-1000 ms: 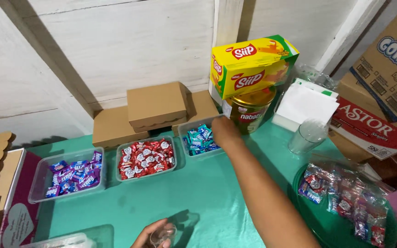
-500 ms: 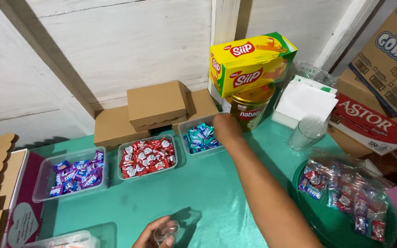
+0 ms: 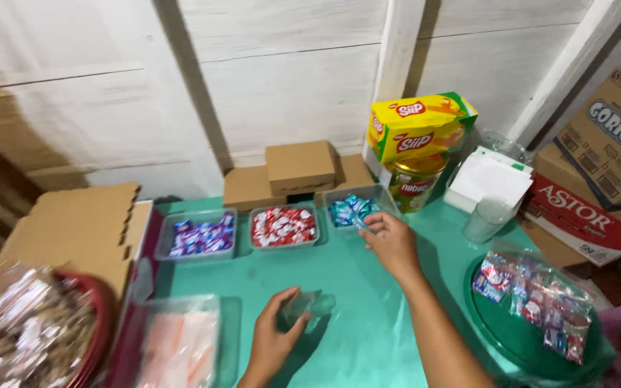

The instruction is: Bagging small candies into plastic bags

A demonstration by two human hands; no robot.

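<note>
Glossy teal tabletop (image 3: 368, 316): left hand (image 3: 271, 345) around clear plastic cup (image 3: 309, 307), right hand (image 3: 391, 243) pinching crinkly blue sweet (image 3: 360, 223)

Two bare hands, both forward of the body.

Right hand (image 3: 391, 243) stretched far out on a long bare forearm, palm down, fingers curled inward with fingertips (image 3: 372, 224) pinched together at the far end. Left hand (image 3: 276, 338) held closer in, low in view, wrist bent, thumb and fingers wrapped in a loose grip, knuckles turned up.
</note>
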